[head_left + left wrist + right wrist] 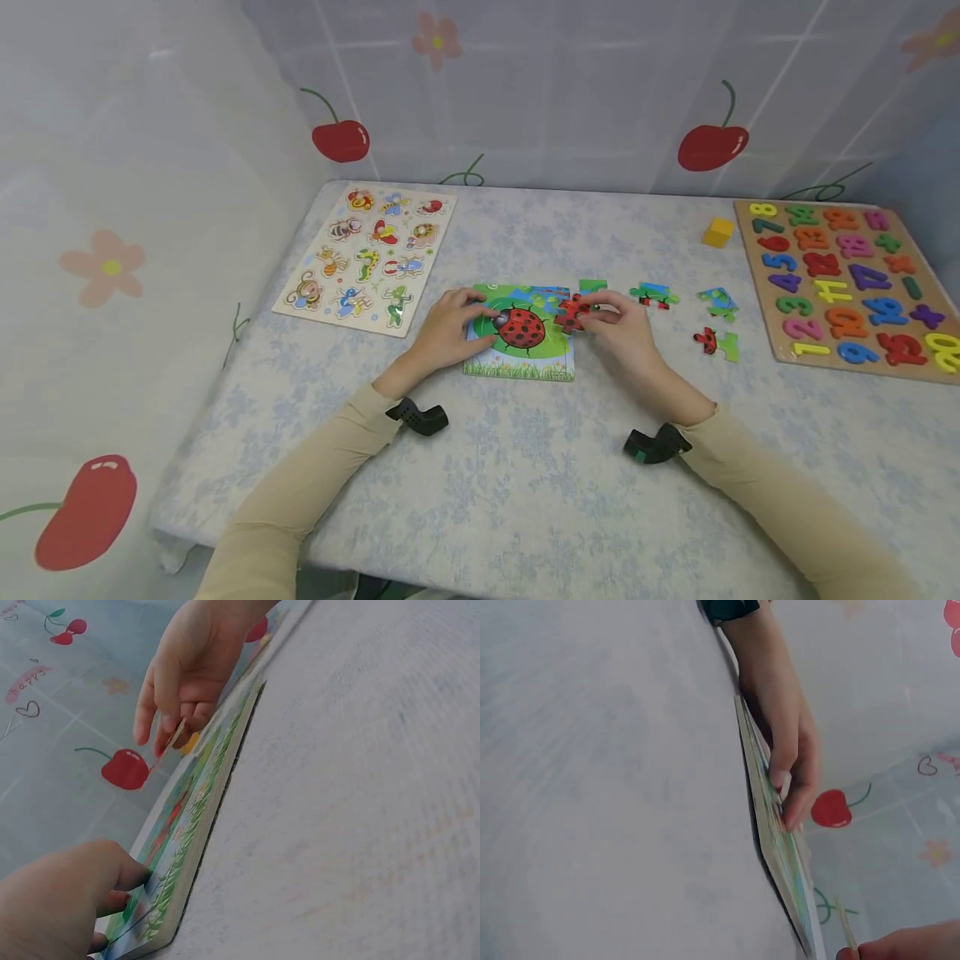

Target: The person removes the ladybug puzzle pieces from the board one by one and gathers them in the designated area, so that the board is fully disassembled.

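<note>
The right hand reaches inward, thumb and fingertips pinching a red, black-spotted jigsaw piece, tilted, by the right edge of the ladybird puzzle board; the left hand, loosely spread, rests fingertips along its left edge.

Head view: puzzle piece partly covered by right hand; puzzle board partly hidden at 10 o'clock under left hand; number board cropped at 3; sleeves cropped at 7 and 5. Right wrist view: right hand cropped at 5, tablecloth blurred, board picture too slanted to read.
</note>
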